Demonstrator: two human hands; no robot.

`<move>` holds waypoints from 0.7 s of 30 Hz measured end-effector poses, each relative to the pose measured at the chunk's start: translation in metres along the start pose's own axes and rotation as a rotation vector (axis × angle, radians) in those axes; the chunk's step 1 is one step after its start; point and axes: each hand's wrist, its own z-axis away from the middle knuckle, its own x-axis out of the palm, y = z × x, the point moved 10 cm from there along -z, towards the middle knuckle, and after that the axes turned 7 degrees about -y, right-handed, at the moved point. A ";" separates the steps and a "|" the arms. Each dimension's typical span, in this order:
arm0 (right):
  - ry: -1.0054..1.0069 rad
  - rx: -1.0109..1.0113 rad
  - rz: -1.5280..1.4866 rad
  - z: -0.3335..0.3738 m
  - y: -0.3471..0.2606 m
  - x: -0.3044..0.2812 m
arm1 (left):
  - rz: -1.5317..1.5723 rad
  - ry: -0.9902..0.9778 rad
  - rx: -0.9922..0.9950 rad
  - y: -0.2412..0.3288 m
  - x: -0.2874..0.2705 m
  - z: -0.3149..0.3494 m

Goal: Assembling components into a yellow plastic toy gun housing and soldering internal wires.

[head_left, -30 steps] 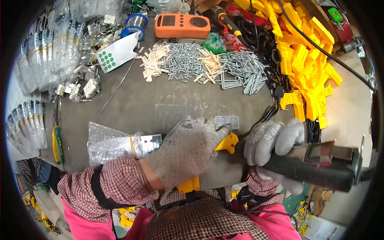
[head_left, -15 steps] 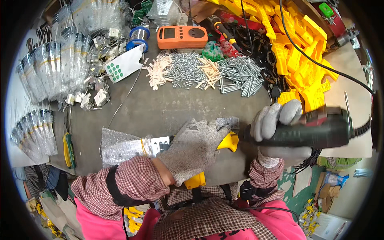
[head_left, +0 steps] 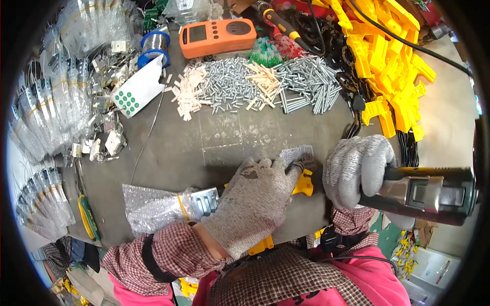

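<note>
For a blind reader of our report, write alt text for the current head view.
A gloved left hand holds a yellow plastic part while the gloved right hand grips a dark cylindrical tool. Screws and an orange meter sit farther back along a grey workbench.

The left hand (head_left: pixel 255 204) is covered by a knitted cloth glove, matt and rough, with dark smudges; the right hand (head_left: pixel 357 171) is sheathed in similar grey knit. The electric screwdriver (head_left: pixel 434 196) is cased in dark plastic, with a glossier inset. The yellow housing (head_left: pixel 303 182) is moulded in smooth plastic. The metal plate (head_left: pixel 205 200), bright and reflective, is partly wrapped in glossy, crinkled bubble wrap (head_left: pixel 153 208). The sleeve (head_left: pixel 186 250) is made of wrinkled checked cloth. The tabletop (head_left: pixel 229 132) is left matt and scuffed. The screws (head_left: pixel 224 79) are formed of shiny metal, the multimeter (head_left: pixel 218 40) of orange plastic, the sticker sheet (head_left: pixel 140 86) of smooth white paper.
</note>
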 end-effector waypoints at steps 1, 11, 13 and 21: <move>0.330 -0.020 0.007 0.003 0.005 -0.013 | -0.009 0.009 -0.003 -0.001 0.000 0.004; 0.614 -0.251 0.164 0.009 0.011 0.015 | -0.061 0.037 -0.007 -0.012 0.000 0.004; 0.466 -0.185 0.132 -0.029 0.012 0.058 | -0.086 0.032 -0.076 -0.015 -0.006 0.009; 0.309 0.005 0.059 -0.051 0.068 0.103 | -0.212 0.028 -0.067 -0.019 0.008 0.010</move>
